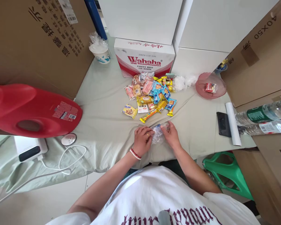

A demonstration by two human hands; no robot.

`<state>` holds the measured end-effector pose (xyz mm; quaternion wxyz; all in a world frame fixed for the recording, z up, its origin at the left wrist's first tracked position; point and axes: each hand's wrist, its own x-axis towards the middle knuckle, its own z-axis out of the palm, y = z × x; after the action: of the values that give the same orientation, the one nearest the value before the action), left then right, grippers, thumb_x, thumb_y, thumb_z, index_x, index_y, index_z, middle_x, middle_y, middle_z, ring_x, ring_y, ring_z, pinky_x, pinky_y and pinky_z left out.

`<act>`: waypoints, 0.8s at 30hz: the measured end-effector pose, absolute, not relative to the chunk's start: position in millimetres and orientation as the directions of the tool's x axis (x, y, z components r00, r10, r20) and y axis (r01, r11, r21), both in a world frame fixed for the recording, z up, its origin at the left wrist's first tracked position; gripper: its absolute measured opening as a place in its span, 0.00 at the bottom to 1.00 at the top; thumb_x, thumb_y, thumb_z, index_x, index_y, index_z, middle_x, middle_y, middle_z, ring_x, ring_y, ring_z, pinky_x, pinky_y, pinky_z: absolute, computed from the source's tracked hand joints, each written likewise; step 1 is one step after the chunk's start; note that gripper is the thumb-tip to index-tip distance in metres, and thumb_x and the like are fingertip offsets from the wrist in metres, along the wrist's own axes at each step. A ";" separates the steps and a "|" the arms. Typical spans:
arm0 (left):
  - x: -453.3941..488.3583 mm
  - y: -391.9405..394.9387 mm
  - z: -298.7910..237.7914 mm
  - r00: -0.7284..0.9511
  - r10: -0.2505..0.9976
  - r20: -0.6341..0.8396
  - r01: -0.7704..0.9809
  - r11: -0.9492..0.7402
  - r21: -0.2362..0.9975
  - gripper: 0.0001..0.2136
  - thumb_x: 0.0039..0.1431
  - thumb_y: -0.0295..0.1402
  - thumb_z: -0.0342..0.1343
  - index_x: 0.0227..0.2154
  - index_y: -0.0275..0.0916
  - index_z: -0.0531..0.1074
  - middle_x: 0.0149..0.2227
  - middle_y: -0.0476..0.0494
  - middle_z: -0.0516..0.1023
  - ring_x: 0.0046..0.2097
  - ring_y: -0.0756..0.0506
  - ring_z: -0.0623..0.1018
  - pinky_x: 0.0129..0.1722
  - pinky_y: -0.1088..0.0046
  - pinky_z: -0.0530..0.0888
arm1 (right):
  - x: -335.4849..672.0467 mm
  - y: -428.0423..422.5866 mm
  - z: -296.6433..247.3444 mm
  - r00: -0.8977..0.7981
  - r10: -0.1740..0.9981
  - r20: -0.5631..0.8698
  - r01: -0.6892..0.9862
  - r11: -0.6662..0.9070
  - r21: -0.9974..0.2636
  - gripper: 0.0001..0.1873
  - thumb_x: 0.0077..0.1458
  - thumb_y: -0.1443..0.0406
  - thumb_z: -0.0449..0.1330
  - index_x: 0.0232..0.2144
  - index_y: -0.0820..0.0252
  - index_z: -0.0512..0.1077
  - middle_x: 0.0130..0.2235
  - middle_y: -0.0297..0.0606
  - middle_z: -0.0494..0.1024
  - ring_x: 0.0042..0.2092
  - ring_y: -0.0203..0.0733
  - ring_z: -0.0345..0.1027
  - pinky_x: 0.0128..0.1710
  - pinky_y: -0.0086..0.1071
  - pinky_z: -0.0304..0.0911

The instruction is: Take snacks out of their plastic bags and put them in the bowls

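Clear, crinkled plastic wrap (157,135): left hand (141,140) pinching one edge, right hand (172,135) the other; uneven tugging could tear it.

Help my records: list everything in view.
snacks: many, mixed colours, centre
clear wrap: one, clear, front centre
crumpled plastic: some, clear, beyond snacks
bowl: one, pink, right
red packet: one, red, inside bowl
carton: one, white and red, behind snacks
panels: several, white, back
cup: one, white, back left
post: one, blue, back left
jug: one, red, left
device: one, white, front left
disc: one, white, beside jug
cable: count unclear, white, front left
roll: one, white, right
gadget: one, black, beside roll
bottles: two, clear, right
stool: one, green, lower right
cardboard: several, brown, both sides
cloth: one, pale green, tabletop
shirt: one, white, bottom
left hand: one, at wrap's left
right hand: one, at wrap's right
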<state>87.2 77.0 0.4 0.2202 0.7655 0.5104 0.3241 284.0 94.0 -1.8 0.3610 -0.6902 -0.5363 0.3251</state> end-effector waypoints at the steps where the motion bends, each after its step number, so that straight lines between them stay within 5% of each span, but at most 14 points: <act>1: 86.2 77.0 0.6 0.274 0.923 0.270 0.633 -0.385 0.671 0.11 0.65 0.33 0.54 0.45 0.48 0.80 0.49 0.43 0.82 0.58 0.38 0.74 0.63 0.47 0.62 | 284.4 94.1 -0.5 0.184 0.981 -0.065 0.526 -0.154 -0.836 0.25 0.60 0.51 0.60 0.53 0.61 0.74 0.39 0.40 0.75 0.32 0.40 0.66 0.38 0.37 0.70; 4: 83.8 75.6 -2.2 0.253 0.925 0.282 0.623 -0.379 0.684 0.12 0.64 0.37 0.57 0.49 0.47 0.78 0.54 0.42 0.79 0.63 0.37 0.71 0.65 0.47 0.62 | 276.7 83.8 10.5 -0.007 1.000 0.005 0.676 0.008 -0.737 0.12 0.63 0.61 0.56 0.42 0.57 0.77 0.38 0.39 0.75 0.36 0.42 0.67 0.41 0.36 0.68; 9: 88.0 72.1 -14.7 0.138 0.950 0.281 0.498 -0.312 0.809 0.27 0.59 0.31 0.55 0.63 0.38 0.64 0.61 0.32 0.70 0.62 0.37 0.71 0.62 0.51 0.70 | 242.1 60.1 22.9 -0.365 0.924 0.112 0.769 0.367 -0.523 0.15 0.69 0.65 0.50 0.44 0.55 0.77 0.40 0.43 0.74 0.42 0.47 0.66 0.44 0.37 0.67; 11: 87.7 73.0 -16.9 0.056 0.976 0.209 0.516 -0.208 0.831 0.28 0.54 0.29 0.56 0.60 0.38 0.66 0.57 0.33 0.72 0.58 0.36 0.73 0.60 0.50 0.72 | 235.9 58.0 21.2 -0.427 0.894 0.136 0.747 0.434 -0.503 0.16 0.70 0.66 0.48 0.48 0.56 0.76 0.42 0.45 0.74 0.44 0.49 0.65 0.46 0.40 0.68; 14: 78.5 76.5 -14.3 0.007 0.994 0.105 0.463 -0.096 0.881 0.24 0.49 0.28 0.58 0.52 0.42 0.72 0.54 0.37 0.75 0.57 0.35 0.74 0.60 0.48 0.72 | 239.2 58.1 16.5 -0.457 0.870 0.183 0.713 0.481 -0.510 0.19 0.69 0.67 0.49 0.57 0.59 0.71 0.49 0.49 0.73 0.48 0.51 0.64 0.50 0.45 0.68; 20: 54.2 75.5 -10.3 -0.024 0.998 -0.060 -0.066 0.058 0.996 0.26 0.52 0.29 0.57 0.55 0.46 0.66 0.62 0.39 0.71 0.65 0.38 0.71 0.60 0.57 0.74 | 236.9 49.9 4.5 -0.421 0.888 0.185 0.766 0.457 -0.451 0.40 0.62 0.53 0.64 0.69 0.62 0.58 0.62 0.59 0.66 0.58 0.62 0.60 0.57 0.58 0.63; 24: 51.1 65.5 -8.4 -0.069 0.997 -0.028 -0.068 0.023 0.997 0.20 0.58 0.36 0.59 0.53 0.44 0.67 0.61 0.38 0.70 0.63 0.39 0.72 0.61 0.56 0.73 | 233.9 61.5 9.8 -0.294 0.936 0.194 0.806 0.351 -0.477 0.22 0.68 0.63 0.57 0.62 0.56 0.69 0.57 0.52 0.74 0.57 0.56 0.64 0.58 0.55 0.61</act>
<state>51.1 65.5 -8.4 0.5049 0.4586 0.5064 0.5275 233.9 61.5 9.8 0.2239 -0.5505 -0.7909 0.1458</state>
